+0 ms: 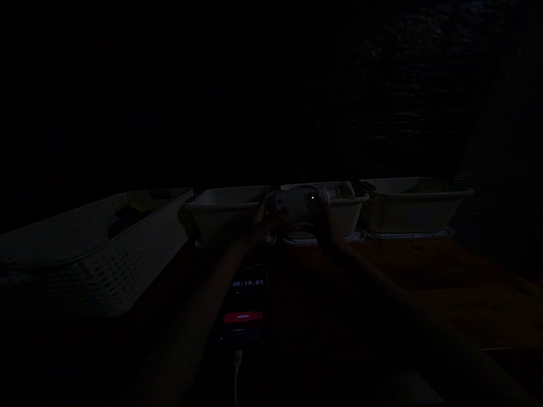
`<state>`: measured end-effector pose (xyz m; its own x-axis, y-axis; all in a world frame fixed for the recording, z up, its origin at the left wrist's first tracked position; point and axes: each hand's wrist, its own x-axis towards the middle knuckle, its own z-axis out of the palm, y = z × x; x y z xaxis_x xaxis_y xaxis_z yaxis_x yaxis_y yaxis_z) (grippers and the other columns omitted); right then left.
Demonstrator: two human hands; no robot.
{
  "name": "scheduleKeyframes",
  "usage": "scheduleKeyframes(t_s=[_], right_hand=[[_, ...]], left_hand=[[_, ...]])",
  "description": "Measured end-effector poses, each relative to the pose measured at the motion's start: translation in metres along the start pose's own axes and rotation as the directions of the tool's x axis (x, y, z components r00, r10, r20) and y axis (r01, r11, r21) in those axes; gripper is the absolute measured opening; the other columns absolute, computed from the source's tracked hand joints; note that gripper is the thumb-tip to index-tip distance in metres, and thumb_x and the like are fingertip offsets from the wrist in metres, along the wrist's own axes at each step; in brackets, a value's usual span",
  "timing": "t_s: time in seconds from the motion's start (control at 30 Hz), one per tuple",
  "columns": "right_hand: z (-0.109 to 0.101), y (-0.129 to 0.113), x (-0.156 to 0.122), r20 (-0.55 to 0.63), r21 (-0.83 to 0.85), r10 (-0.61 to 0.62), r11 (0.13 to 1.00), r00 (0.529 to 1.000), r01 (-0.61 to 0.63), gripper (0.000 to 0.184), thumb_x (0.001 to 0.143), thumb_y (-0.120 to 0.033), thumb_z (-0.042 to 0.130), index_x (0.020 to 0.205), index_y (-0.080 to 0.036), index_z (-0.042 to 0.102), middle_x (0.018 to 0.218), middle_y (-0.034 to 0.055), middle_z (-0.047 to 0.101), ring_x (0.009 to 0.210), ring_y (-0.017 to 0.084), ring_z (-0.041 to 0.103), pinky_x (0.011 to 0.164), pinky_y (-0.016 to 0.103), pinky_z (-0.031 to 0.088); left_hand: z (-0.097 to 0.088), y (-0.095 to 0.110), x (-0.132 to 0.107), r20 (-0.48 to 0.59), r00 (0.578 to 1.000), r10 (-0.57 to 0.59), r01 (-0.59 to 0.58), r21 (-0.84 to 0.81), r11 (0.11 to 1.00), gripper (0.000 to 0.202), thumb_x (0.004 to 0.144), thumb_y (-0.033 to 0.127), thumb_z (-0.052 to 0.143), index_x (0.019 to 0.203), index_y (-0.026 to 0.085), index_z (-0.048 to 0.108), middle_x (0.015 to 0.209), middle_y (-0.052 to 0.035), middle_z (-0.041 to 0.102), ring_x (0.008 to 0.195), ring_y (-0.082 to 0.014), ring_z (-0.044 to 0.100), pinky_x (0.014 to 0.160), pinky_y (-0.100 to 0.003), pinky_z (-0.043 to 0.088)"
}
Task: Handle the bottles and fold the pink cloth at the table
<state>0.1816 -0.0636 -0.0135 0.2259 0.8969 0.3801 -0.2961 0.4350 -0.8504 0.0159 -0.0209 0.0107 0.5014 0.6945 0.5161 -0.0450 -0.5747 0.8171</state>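
Head view: the left hand and right hand grip a pale, bottle-shaped object between them. It is near the brown wooden bench's far edge, by a pale, tapered tub.

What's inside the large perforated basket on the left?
Something dark and yellowish shows toward the far end of the basket; too dark to identify. The near side wall covers its lower part and the floor there, so anything lower can't be seen.
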Motion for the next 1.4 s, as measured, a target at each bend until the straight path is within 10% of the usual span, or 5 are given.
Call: scheduleKeyframes(t_s=[0.5,0.7,1.0,1.4], right_hand=[[0.006,-0.006,-0.005,0.051,0.09,0.092,0.991,0.994,-0.097,0.05,0.076,-0.068,0.051,0.106,-0.029,0.054,0.106,0.0076,0.064,0.099,0.025,0.061,0.076,0.041,0.052],[0.009,-0.006,-0.005,-0.041,0.08,0.044,0.996,0.998,-0.041,0.045,0.073,-0.065,0.054,0.097,-0.027,0.051,0.102,0.0052,0.061,0.092,0.021,0.06,0.072,0.034,0.05],[0.005,-0.007,0.002,-0.091,0.254,-0.011,0.967,0.996,0.034,0.032,0.072,-0.053,0.058,0.077,-0.022,0.054,0.08,0.0028,0.06,0.078,0.018,0.059,0.073,0.031,0.049],[0.001,-0.011,0.001,-0.093,0.128,-0.013,0.991,0.996,0.025,0.027,0.07,-0.045,0.063,0.074,-0.02,0.053,0.071,-0.0001,0.057,0.061,0.012,0.053,0.06,0.025,0.044]], left_hand=[[0.004,-0.003,-0.004,0.041,0.953,0.302,-0.3,0.301,0.905,0.072,0.064,0.027,0.078,0.125,0.024,0.041,0.137,-0.0117,0.042,0.124,-0.0268,0.046,0.097,-0.04,0.046],[0.007,0.001,-0.009,0.052,0.98,0.19,-0.197,0.21,0.958,0.082,0.059,0.034,0.082,0.128,0.025,0.038,0.132,-0.0101,0.048,0.114,-0.0246,0.054,0.091,-0.036,0.049],[-0.005,0.0,0.001,0.211,0.971,0.11,-0.09,-0.101,0.991,0.045,0.073,0.039,0.071,0.111,0.018,0.059,0.117,-0.0097,0.062,0.106,-0.0235,0.061,0.089,-0.036,0.049],[-0.005,-0.008,0.0,0.284,0.949,0.137,-0.151,0.029,0.988,0.06,0.056,0.03,0.085,0.108,0.019,0.055,0.117,-0.0109,0.06,0.11,-0.0242,0.057,0.095,-0.042,0.044]])
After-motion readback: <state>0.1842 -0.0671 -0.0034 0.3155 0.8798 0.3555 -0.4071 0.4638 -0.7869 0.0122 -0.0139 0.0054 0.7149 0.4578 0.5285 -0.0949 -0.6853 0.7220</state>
